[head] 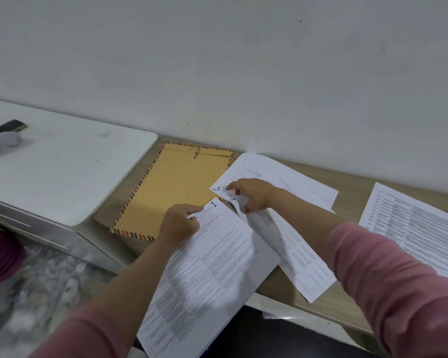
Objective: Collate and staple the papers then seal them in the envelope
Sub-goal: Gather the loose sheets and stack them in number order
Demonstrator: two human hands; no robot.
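Head view: left hand has fingers pinched on the top corner of sheet 1, marked "1" in blue ink; that sheet hangs over the front edge of the surface, lower part off it. Right hand is spread over the overlapping corners of sheet 5 and sheet 4, fingertips pressing down on the paper, nothing gripped. Sheet 5 lies near the back edge against the wall; sheet 4 runs diagonally toward the front edge, partly under sheet 1. Envelope, brown with striped border, lies flat just left of the sheets, flap end toward the back edge, string clasp visible. Another printed sheet sits at the right, apart from the rest. White board at the left end with glasses on it. Pink sleeves on both arms.
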